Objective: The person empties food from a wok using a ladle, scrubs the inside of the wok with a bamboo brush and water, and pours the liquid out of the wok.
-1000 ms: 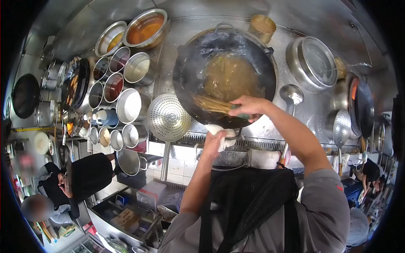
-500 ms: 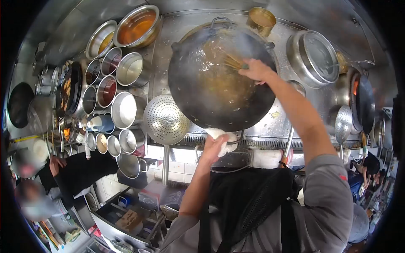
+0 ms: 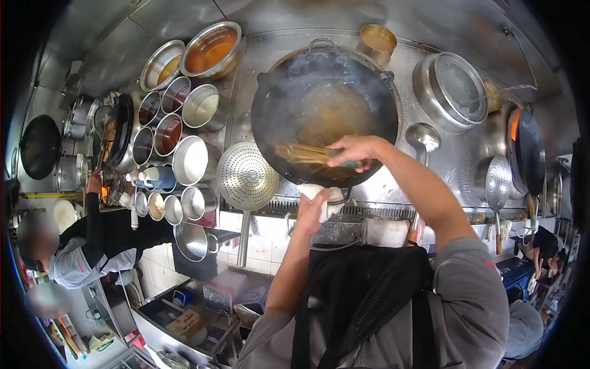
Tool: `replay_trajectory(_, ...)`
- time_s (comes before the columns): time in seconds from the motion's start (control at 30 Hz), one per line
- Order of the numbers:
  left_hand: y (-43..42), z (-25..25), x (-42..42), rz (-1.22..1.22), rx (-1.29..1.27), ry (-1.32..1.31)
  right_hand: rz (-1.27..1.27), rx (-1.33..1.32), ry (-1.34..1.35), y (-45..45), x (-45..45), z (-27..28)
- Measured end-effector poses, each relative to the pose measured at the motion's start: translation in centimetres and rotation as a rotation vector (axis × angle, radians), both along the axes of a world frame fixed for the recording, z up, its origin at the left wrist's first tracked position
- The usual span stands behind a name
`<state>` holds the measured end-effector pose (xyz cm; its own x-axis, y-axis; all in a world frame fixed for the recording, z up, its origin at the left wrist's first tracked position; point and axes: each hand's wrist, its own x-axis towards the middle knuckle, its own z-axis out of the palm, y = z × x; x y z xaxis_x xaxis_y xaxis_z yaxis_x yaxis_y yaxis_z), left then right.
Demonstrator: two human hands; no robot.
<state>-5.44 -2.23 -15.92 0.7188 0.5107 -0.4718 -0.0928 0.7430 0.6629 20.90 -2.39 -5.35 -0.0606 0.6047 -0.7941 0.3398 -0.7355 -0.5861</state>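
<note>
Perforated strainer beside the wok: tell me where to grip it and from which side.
Grip the strainer by its long, straight handle, probably best approached from the front of the counter. The handle runs forward and seems to jut past the front edge, while the wide, round bowl lies further back, close to the wok.

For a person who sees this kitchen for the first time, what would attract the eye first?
Probably the dark wok at upper centre, with brownish liquid inside, where the right hand grips a bristly brush. The left hand holds a white cloth at the wok's near rim; a perforated strainer lies to the left.
</note>
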Motion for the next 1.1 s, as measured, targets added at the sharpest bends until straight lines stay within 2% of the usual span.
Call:
replay_trajectory(0.1, -0.3, 1.9, 0.0, 0.022, 0.036, 0.028, 0.201, -0.073, -0.149, -3.9, 3.4, 2.9)
replay_trajectory(0.23, 0.2, 2.8, 0.1, -0.019, -0.008, 0.011, 0.040, -0.241, -0.414, -8.0, 8.0, 7.7)
replay_trajectory(0.33, 1.8, 2.3, 0.1, -0.097, -0.111, 0.088, -0.161, -0.129, -0.530, -10.6, 10.4, 9.1)
replay_trajectory(0.4, 2.0, 2.4, 0.4, -0.113, -0.141, 0.075, -0.399, 0.037, -0.475, -13.9, 10.1, 7.4)
replay_trajectory(0.5, 1.6, 1.3, 0.2, -0.123, -0.013, 0.030, -0.674, 0.314, -0.352, -19.9, 6.0, 3.7)
replay_trajectory(0.53, 1.5, 1.1, 0.2, -0.119, -0.002, 0.026, -0.778, 0.376, -0.337, -22.0, 3.6, 1.6)
replay_trajectory(0.57, 1.4, 0.9, 0.2, -0.114, 0.008, 0.023, -0.905, 0.494, -0.207, -23.9, 0.6, 0.0)
replay_trajectory(0.67, 1.6, -0.2, 0.1, -0.124, 0.012, 0.007, -1.235, 0.550, -0.085, -28.8, -8.9, -5.0)
replay_trajectory(0.73, 1.6, -0.9, 0.0, -0.102, 0.008, -0.004, -1.350, 0.526, -0.013, -30.9, -14.3, -6.9)
replay_trajectory(0.77, 1.8, -1.5, -0.2, -0.104, 0.015, -0.008, -1.359, 0.452, 0.022, -32.3, -16.0, -8.5)
replay_trajectory(0.83, 2.4, -3.0, -0.7, -0.108, 0.029, -0.015, -1.426, 0.198, 0.025, -32.4, -18.6, -6.9)
replay_trajectory(0.87, 2.5, -3.5, -1.2, -0.119, 0.107, -0.009, -1.435, 0.207, 0.033, -32.4, -19.1, -6.6)
replay_trajectory(1.0, 2.7, -3.7, -2.3, -0.154, 0.149, 0.036, -1.465, 0.244, 0.021, -31.9, -18.9, -5.5)
replay_trajectory(1.1, 1.7, -2.0, -3.1, -0.126, 0.160, 0.014, -1.495, 0.306, -0.013, -31.2, -19.0, -4.7)
